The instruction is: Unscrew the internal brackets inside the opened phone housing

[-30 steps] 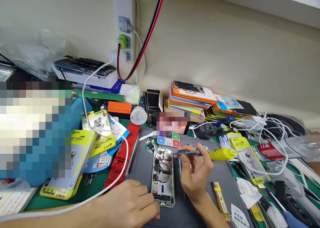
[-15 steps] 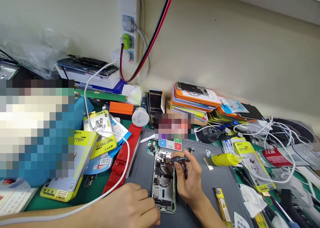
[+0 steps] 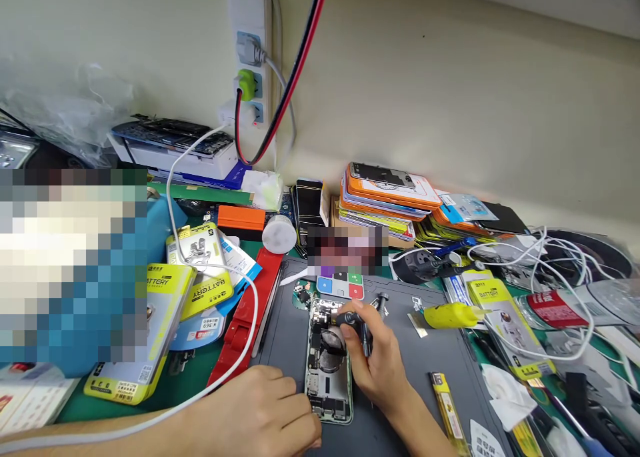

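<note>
An opened phone (image 3: 329,383) lies on the dark grey mat, its inner parts and a round coil showing. My left hand (image 3: 273,410) is closed at the phone's lower left edge, knuckles up and fingertips hidden. In my right hand (image 3: 375,357) is a dark screwdriver (image 3: 349,318), held between thumb and fingers over the phone's upper part. Its tip is too small to make out. Another dark slim tool shows behind the fingers. Beyond the phone's top sits a small circuit piece (image 3: 303,295), beside a multicoloured card (image 3: 340,285).
A white cable (image 3: 256,310) runs over my left forearm. Left of the mat (image 3: 417,377) lie a red case (image 3: 235,343) and battery packs (image 3: 140,323). On the right are a yellow bottle (image 3: 450,315) and tangled wires. Stacked phone boxes (image 3: 387,203) stand against the wall.
My right hand has turned a little, and the screwdriver's handle sits differently between the fingers. My left hand and the phone stay nearly as before; the view has shifted slightly.
</note>
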Action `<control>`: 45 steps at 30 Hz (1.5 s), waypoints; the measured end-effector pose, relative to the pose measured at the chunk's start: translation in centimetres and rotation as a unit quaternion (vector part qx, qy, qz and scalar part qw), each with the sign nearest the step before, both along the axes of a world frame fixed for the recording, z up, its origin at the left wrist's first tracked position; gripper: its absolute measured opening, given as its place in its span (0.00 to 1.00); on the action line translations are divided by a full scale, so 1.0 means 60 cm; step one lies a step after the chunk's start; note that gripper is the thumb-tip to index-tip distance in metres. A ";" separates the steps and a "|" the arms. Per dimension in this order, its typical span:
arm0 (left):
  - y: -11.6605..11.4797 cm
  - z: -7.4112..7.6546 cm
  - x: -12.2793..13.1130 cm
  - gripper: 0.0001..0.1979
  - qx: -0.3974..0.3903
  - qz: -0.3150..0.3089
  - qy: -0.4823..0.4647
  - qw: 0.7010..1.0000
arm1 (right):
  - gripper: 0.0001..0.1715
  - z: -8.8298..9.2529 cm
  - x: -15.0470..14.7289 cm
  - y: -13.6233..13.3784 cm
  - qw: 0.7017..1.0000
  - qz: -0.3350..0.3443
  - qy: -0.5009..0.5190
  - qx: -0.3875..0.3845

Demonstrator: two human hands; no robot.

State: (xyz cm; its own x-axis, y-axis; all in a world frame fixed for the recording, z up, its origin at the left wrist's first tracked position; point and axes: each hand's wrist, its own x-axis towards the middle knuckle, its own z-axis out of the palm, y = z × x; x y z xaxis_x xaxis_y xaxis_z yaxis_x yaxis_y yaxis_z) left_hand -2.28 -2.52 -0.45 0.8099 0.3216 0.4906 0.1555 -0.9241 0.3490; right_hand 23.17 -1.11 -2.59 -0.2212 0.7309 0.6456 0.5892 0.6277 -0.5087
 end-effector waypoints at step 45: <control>0.038 0.011 -0.009 0.12 -0.698 0.103 -0.144 0.694 | 0.33 0.042 -0.066 -0.067 0.896 0.039 0.377 -0.229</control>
State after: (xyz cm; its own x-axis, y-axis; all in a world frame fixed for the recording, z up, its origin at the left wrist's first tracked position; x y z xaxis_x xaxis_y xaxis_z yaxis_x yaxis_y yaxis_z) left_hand -2.85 -0.24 0.23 0.6092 0.7406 -0.2834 -0.0275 0.3769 0.9259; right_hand 19.20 -5.12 -0.06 0.0896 0.9589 0.2691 -0.0678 0.2754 -0.9589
